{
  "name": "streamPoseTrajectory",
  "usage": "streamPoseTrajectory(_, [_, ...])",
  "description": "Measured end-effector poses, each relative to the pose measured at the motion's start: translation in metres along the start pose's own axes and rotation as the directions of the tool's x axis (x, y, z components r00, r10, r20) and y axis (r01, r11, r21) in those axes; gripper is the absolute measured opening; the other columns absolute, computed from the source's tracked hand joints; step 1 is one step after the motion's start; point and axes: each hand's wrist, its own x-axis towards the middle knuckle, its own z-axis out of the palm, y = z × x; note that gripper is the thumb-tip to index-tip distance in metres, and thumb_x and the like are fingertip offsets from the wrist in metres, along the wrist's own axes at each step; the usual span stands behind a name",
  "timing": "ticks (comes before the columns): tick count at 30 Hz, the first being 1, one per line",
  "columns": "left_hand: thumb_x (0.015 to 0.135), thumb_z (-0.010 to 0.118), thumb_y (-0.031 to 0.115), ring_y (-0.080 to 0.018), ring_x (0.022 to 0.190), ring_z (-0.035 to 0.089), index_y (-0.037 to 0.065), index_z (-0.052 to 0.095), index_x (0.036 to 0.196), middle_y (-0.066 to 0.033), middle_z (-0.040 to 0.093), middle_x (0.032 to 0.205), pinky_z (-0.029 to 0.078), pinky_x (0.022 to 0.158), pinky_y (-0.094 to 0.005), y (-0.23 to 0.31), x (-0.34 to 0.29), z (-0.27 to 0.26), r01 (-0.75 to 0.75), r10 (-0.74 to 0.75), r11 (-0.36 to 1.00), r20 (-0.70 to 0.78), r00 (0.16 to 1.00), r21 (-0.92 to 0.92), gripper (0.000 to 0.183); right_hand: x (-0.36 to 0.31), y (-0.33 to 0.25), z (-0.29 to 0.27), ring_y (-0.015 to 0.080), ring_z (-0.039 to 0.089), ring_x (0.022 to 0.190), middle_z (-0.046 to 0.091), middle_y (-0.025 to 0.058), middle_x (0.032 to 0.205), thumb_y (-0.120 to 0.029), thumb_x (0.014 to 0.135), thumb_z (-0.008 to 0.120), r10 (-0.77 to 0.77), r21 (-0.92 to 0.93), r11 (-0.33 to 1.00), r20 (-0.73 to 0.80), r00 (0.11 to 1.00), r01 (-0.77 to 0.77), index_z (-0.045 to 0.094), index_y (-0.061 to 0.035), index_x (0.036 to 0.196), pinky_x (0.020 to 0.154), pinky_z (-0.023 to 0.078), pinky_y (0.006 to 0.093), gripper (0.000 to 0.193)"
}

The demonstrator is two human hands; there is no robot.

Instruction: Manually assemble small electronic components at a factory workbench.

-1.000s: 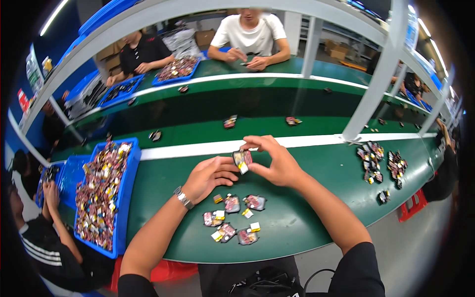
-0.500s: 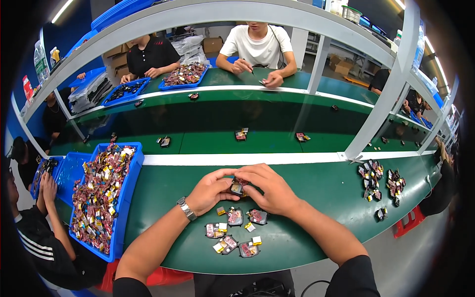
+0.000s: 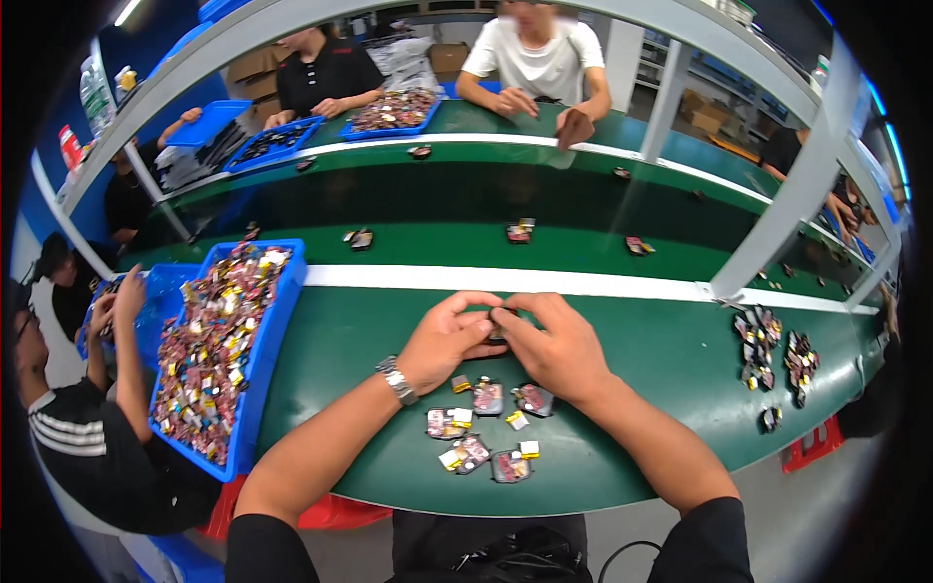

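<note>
Over the green bench top, my left hand (image 3: 449,342) and my right hand (image 3: 554,345) meet with bent fingers around a small dark electronic unit (image 3: 499,333). Fingers cover most of it; both thumbs press close to its near side. Just below the hands lie several black plastic housings (image 3: 487,396) with reddish circuit boards, some with white-and-yellow cells on them. A loose yellow cell (image 3: 462,385) sits beside the upper housings, and another white-and-yellow cell (image 3: 517,421) lies between the housings.
At the left a blue tray (image 3: 294,267) is heaped with boards and cells. More assembled units (image 3: 758,345) are clustered on the right. Beyond a white rail (image 3: 505,279), spaced units lie on a green strip. A grey upright (image 3: 787,185) stands at the right. Co-workers sit around.
The whole view has shifted, so the bench appears higher and farther right. My fingers have closed further over the unit, hiding more of it. Across the bench, a co-worker's hand has moved.
</note>
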Motion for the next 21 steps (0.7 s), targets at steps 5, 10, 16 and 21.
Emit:
streamPoseTrajectory(5, [0.098, 0.053, 0.005, -0.0167, 0.109, 0.062, 0.003, 0.045, 0.127, -0.0109, 0.061, 0.119, 0.054, 0.095, -0.0317, -0.001, 0.001, 0.011, 0.037, -0.039, 0.998, 0.026, 0.999, 0.057, 0.030, -0.003, -0.005, 0.000, 0.0253, 0.061, 0.088, 0.061, 0.0061, 0.096, -0.004, 0.073, 0.072, 0.112, 0.070, 0.991, -0.030, 0.993, -0.110, 0.066, -0.0057, 0.095, 0.071, 0.052, 0.0362, 0.023])
streamPoseTrajectory(10, [0.098, 0.052, 0.003, -0.0168, 0.108, 0.062, 0.003, 0.046, 0.126, -0.0110, 0.062, 0.117, 0.055, 0.094, -0.0314, 0.000, -0.002, 0.006, 0.052, -0.050, 0.996, -0.029, 0.998, 0.067, 0.029, 0.001, -0.006, 0.003, 0.0258, 0.060, 0.088, 0.060, 0.0064, 0.096, -0.002, 0.072, 0.071, 0.091, 0.083, 0.992, -0.013, 0.996, -0.090, 0.064, -0.0053, 0.091, 0.071, 0.051, 0.0362, 0.021])
streamPoseTrajectory(16, [0.097, 0.050, 0.001, -0.0185, 0.106, 0.063, 0.004, 0.047, 0.124, -0.0120, 0.063, 0.115, 0.055, 0.091, -0.0328, -0.003, 0.002, 0.005, 0.040, -0.038, 0.997, -0.029, 0.999, 0.066, 0.027, -0.001, 0.008, -0.007, 0.0263, 0.058, 0.087, 0.059, 0.0066, 0.094, -0.001, 0.071, 0.070, 0.010, 0.144, 0.989, 0.074, 0.997, -0.020, 0.063, -0.0057, 0.090, 0.074, 0.050, 0.0370, 0.021])
streamPoseTrajectory(21, [0.097, 0.050, 0.001, -0.0197, 0.107, 0.063, 0.004, 0.047, 0.124, -0.0122, 0.062, 0.115, 0.055, 0.093, -0.0344, 0.000, 0.001, 0.005, 0.044, -0.042, 0.997, -0.028, 0.999, 0.065, 0.027, -0.002, 0.009, -0.001, 0.0256, 0.056, 0.087, 0.057, 0.0053, 0.093, -0.004, 0.071, 0.073, 0.047, 0.160, 0.985, 0.128, 0.991, -0.068, 0.066, -0.0071, 0.090, 0.075, 0.048, 0.0369, 0.020])
